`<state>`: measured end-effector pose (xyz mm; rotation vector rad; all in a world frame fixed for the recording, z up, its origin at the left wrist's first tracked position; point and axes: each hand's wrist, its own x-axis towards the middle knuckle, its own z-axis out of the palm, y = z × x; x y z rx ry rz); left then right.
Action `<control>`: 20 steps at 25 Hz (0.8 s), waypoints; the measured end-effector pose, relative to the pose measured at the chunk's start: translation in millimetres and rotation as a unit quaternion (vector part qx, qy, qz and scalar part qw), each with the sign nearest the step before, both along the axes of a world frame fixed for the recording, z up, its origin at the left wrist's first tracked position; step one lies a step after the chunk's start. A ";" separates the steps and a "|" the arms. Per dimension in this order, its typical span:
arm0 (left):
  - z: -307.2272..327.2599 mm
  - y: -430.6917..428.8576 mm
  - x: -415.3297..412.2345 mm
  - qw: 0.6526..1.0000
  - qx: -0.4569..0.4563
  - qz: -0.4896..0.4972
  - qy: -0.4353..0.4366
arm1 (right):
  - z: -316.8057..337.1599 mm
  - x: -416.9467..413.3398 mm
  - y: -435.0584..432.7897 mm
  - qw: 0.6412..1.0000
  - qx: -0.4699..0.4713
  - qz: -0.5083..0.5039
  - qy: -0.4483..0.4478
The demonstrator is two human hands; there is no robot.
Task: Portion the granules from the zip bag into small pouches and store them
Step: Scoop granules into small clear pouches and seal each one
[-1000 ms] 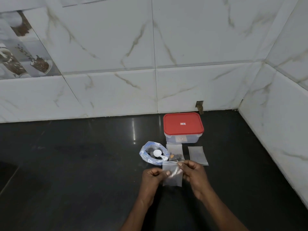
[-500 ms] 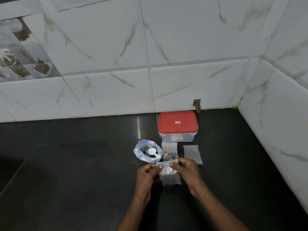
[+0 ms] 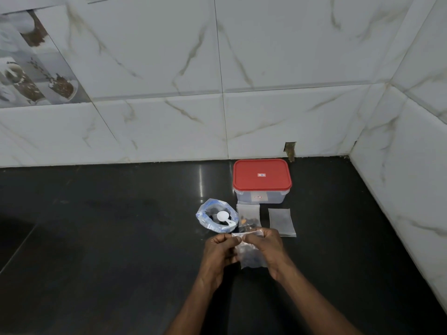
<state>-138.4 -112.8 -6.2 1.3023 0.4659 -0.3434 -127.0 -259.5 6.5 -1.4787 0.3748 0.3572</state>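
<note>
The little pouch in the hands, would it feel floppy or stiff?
Probably floppy: the pouch is thin clear film, hanging below where the left hand and right hand pinch its top. Likely light too, holding only a few dark granules.

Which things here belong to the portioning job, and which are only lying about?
Belongs to the job: zip bag, white scoop inside it, pouch of granules pinched by left hand and right hand, second filled pouch, flat pouch, red-lidded container.
Just there: chipped gap in wall tile, picture tile.
</note>
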 end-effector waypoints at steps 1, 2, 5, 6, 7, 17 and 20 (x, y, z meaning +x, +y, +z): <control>0.5 0.4 2.0 1.000 0.001 -0.002 -0.002 | -1.0 1.6 2.3 1.000 -0.011 -0.002 0.005; 1.7 0.4 4.1 1.000 0.001 -0.005 -0.006 | -1.3 2.8 4.6 1.000 -0.017 -0.004 0.005; 1.3 -1.6 11.2 1.000 0.016 -0.012 -0.018 | -0.3 5.0 9.7 0.999 -0.041 -0.032 0.005; 0.9 -2.2 13.2 0.999 0.024 -0.009 -0.026 | 0.9 4.8 10.2 0.998 -0.049 -0.041 0.004; 1.0 -2.8 15.2 0.999 0.030 -0.009 -0.037 | 1.9 5.1 10.5 0.997 -0.053 -0.049 0.000; -2.2 12.2 30.1 0.991 0.067 -0.057 -0.098 | 9.8 2.3 2.5 0.999 -0.004 -0.038 -0.037; 0.0 9.1 30.4 0.994 0.056 -0.041 -0.081 | 8.9 3.7 9.0 0.998 0.005 -0.058 -0.031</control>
